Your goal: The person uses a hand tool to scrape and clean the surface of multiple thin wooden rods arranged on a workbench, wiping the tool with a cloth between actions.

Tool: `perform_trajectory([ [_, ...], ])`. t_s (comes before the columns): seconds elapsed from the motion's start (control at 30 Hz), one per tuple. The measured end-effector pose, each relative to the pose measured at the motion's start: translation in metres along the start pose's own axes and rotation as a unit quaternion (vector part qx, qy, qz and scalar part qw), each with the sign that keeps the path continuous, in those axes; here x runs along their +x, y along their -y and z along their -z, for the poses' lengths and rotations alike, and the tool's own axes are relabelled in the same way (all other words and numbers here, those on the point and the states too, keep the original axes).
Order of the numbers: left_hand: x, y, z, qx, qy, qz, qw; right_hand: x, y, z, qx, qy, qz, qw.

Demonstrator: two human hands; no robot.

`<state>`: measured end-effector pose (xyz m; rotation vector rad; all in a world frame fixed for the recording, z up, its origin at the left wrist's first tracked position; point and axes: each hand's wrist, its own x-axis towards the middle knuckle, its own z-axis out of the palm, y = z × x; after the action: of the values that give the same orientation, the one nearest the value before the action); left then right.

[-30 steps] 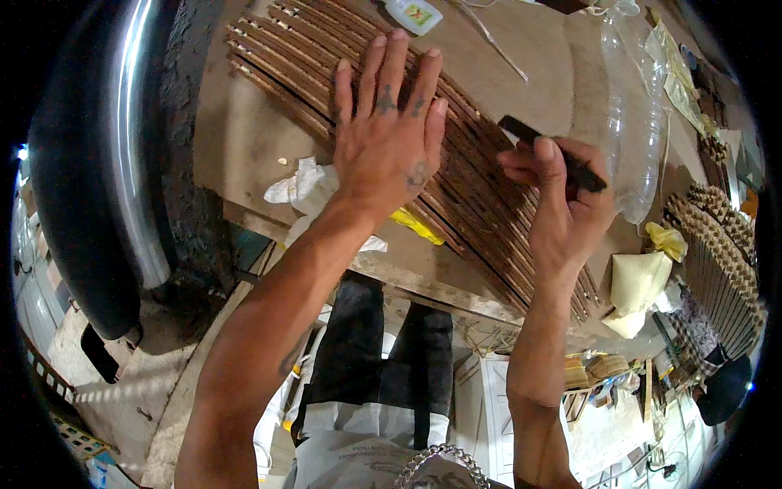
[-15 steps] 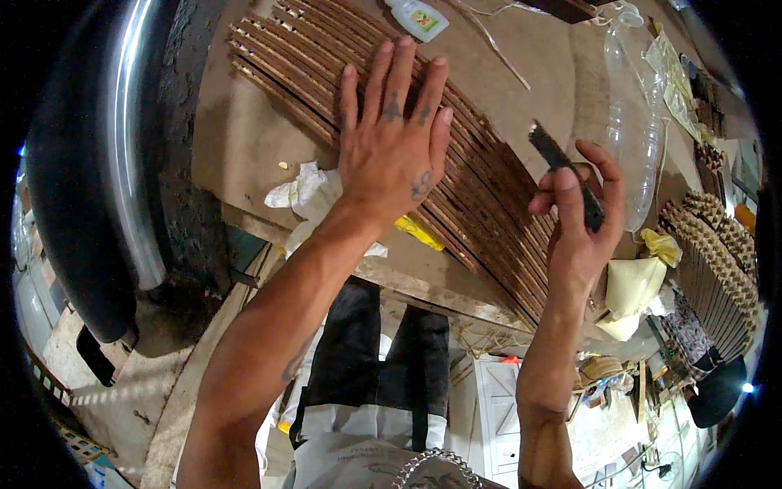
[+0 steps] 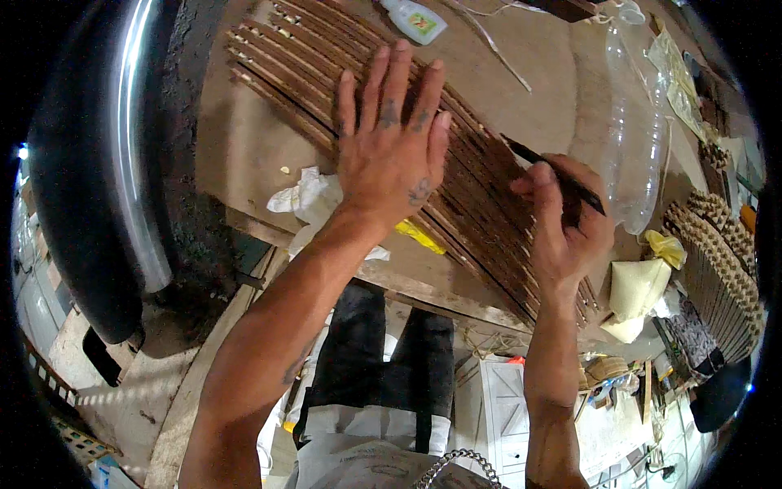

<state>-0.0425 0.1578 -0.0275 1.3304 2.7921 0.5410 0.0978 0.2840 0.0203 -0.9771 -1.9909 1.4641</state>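
A row of thin brown wooden strips (image 3: 472, 175) lies side by side, running diagonally across the brown board (image 3: 538, 49). Flat on top of them rests my left hand (image 3: 389, 159), its fingers stretched out and slightly spread. My right hand (image 3: 574, 232) is closed round a dark, flat, narrow blade-like tool (image 3: 528, 151), whose exact kind I cannot make out. The tool's tip is at the right edge of the strips, pointing to the upper left. Some strip ends show below my right hand.
Beyond the strips lies a small white bottle (image 3: 414, 21). A clear plastic bottle (image 3: 635, 130) and a pale yellow bag (image 3: 638, 287) are at the right, with stacked ridged pieces (image 3: 717, 261) farther out. Crumpled white paper (image 3: 301, 191) lies near my left wrist. A large black cylinder (image 3: 73, 179) stands left.
My right hand has moved left and brought the tool down from a raised, steeper tilt to the edge of the strips. My left hand has barely moved.
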Motion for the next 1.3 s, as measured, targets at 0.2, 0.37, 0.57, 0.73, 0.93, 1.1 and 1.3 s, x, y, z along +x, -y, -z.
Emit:
perform_trajectory([
  [0.2, -0.002, 0.002, 0.003, -0.032, 0.012, 0.007, 0.999, -0.047, 0.028, 0.0, 0.002, 0.03, -0.012, 0.999],
  [0.37, -0.003, 0.029, 0.032, -0.339, -0.045, 0.045, 0.939, -0.113, 0.012, -0.008, -0.071, 0.149, 0.111, 0.98],
  [0.57, -0.069, 0.067, 0.084, -0.167, -0.056, 0.134, 0.975, -0.127, 0.007, -0.034, -0.089, 0.228, 0.154, 0.957],
  [0.73, -0.112, 0.06, 0.094, 0.002, 0.084, 0.04, 0.996, -0.099, 0.011, -0.069, -0.114, 0.229, 0.173, 0.951],
  [0.93, -0.111, 0.054, 0.081, 0.062, 0.148, 0.041, 0.986, -0.094, 0.003, -0.108, -0.238, 0.206, 0.187, 0.93],
  [1.1, -0.109, 0.051, 0.079, 0.099, 0.189, 0.062, 0.975, -0.101, 0.01, -0.115, -0.264, 0.224, 0.18, 0.921],
  [1.3, -0.109, 0.045, 0.083, 0.109, 0.217, 0.052, 0.969, -0.101, 0.032, -0.117, -0.35, 0.267, 0.212, 0.872],
])
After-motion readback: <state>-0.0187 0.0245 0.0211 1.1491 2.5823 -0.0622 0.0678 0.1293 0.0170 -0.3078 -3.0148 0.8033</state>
